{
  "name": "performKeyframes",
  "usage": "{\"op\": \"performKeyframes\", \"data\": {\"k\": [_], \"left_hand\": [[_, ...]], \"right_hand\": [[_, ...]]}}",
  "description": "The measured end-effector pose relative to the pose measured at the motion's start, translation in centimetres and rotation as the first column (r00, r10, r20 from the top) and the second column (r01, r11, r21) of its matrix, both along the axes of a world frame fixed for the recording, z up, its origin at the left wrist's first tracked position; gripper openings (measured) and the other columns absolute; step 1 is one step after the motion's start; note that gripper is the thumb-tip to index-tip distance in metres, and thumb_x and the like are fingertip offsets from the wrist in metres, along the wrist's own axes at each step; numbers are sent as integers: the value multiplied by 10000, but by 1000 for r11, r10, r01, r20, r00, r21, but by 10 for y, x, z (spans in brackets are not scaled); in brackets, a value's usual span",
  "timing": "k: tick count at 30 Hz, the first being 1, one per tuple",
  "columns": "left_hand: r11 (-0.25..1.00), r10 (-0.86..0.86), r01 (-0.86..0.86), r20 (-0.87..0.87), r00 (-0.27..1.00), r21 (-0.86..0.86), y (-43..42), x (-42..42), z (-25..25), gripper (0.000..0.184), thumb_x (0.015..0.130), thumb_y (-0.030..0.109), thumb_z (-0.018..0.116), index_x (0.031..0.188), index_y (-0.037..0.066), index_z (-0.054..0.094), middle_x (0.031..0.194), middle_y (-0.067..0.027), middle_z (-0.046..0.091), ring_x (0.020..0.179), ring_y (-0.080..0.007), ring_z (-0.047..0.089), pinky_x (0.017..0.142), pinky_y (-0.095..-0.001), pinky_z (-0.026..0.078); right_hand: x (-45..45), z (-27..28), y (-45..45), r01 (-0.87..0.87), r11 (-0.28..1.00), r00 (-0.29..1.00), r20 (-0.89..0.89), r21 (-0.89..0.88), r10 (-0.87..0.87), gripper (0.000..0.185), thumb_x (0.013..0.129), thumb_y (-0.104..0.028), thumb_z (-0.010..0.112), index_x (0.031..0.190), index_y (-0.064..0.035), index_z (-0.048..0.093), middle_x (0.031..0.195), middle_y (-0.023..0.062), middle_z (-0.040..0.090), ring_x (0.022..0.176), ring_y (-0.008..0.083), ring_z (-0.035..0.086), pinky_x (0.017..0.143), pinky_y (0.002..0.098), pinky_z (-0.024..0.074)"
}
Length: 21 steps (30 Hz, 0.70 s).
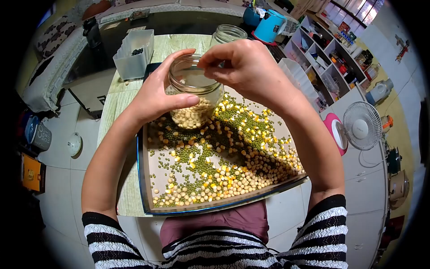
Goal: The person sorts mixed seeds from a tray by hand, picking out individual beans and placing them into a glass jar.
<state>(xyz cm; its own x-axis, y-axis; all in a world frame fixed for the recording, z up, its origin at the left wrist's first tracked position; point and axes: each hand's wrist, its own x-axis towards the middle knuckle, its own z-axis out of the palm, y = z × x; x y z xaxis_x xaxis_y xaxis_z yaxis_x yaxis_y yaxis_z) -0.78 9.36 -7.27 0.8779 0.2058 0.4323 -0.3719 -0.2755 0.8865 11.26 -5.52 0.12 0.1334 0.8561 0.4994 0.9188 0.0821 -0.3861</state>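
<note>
My left hand [159, 94] is wrapped round a glass jar [201, 94], which is partly filled with pale round beans [192, 115]. Over the jar's mouth is my right hand [233, 62], its fingers pinched together at the rim; what they hold, if anything, is hidden. Below the jar lies a shallow box [142, 179] with a dark blue edge. Green beans [179, 168], yellow-white corn kernels [215, 184] and pale round beans [244, 181] are mixed across its bottom.
A second glass jar [229, 32] stands behind my right hand. At the table's back left is a translucent container [123, 58] with dark beans inside. Another translucent container [295, 74] is right of my right hand. A blue kettle [270, 26] stands farther back, a white fan [362, 126] at the right.
</note>
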Motion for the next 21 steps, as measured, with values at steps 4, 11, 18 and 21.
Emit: {"op": "performKeyframes", "data": {"k": [4, 11, 18, 21], "left_hand": [[1000, 22, -21, -49, 999, 20, -2, 1, 1, 906, 581, 356, 749, 1323, 59, 323, 1249, -113, 440, 1177, -209, 418, 1010, -356, 296], [998, 38, -39, 22, 999, 55, 4, 4, -6, 867, 601, 355, 763, 1302, 45, 356, 1229, -135, 467, 1161, -222, 439, 983, -339, 328], [998, 31, -33, 38, 999, 44, 5, 6, -10, 856, 593, 363, 738, 1305, 69, 366, 1234, -105, 470, 1162, -212, 434, 978, -354, 325], [998, 56, -55, -41, 998, 32, 1, 5, -5, 1000, 536, 485, 732, 1336, 58, 310, 1261, -109, 432, 1210, -218, 391, 1048, -399, 235]], "right_hand": [[-1, 4, -12, 59, 998, 998, 4, 9, -59, 159, 727, -112, 653, 865, -34, 661, 772, 134, 646, 659, 213, 633, 623, 303, 496], [13, -24, -94, 216, 949, 946, -190, -229, -262, 153, 748, -75, 632, 888, -15, 641, 757, 98, 634, 651, 134, 608, 617, 257, 489], [29, -58, -165, 298, 760, 760, -339, -577, -555, 208, 702, -21, 642, 907, 4, 623, 725, 66, 635, 663, 106, 597, 627, 246, 476], [24, -59, -172, 326, 725, 775, -268, -607, -572, 212, 694, -20, 649, 903, 6, 623, 730, 69, 635, 668, 116, 600, 631, 250, 480]]}}
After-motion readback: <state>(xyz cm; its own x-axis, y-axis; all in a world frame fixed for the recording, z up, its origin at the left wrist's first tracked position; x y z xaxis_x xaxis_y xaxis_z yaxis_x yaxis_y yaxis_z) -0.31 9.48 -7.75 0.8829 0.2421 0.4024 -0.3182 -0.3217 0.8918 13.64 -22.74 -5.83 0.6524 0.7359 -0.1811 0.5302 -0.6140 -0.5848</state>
